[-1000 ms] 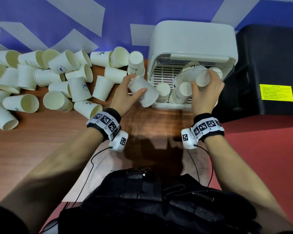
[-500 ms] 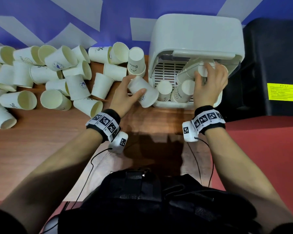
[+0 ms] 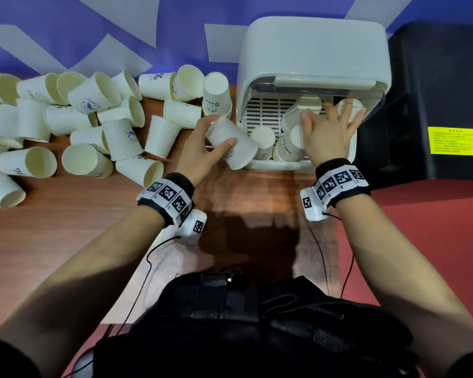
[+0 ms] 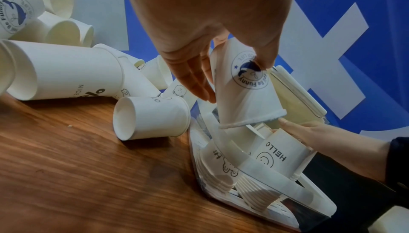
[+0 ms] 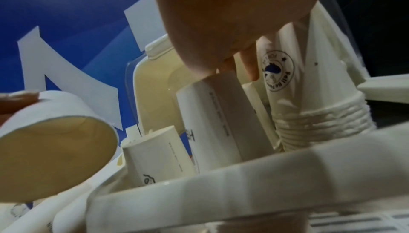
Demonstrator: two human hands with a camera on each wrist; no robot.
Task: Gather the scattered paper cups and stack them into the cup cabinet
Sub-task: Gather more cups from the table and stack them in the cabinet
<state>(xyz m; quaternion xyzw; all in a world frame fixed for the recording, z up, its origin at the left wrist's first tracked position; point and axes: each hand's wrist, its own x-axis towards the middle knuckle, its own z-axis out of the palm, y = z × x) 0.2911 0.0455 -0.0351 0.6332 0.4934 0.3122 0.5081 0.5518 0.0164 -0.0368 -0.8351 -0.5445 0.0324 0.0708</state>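
Now the left hand (image 3: 202, 151) curls round a smooth tapered paper cup (image 3: 231, 143), tilted at the cup cabinet (image 3: 311, 53) mouth over the wood-grain bench (image 3: 66, 227). Right hand (image 3: 328, 135), fingers spread, reaches among ribbed-rimmed stacks (image 5: 321, 114) inside; loose cups (image 3: 93, 126) crowd the left.

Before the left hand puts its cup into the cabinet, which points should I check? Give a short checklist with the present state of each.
1. Left hand grips the held cup: ok.
2. Held cup turned mouth down: ok, tilted.
3. Cabinet door open: ok.
4. Right hand clear of the stacks: not ok, fingers spread over them.
5. Stacks upright: not ok, some lean.
6. Free room behind: cannot tell.
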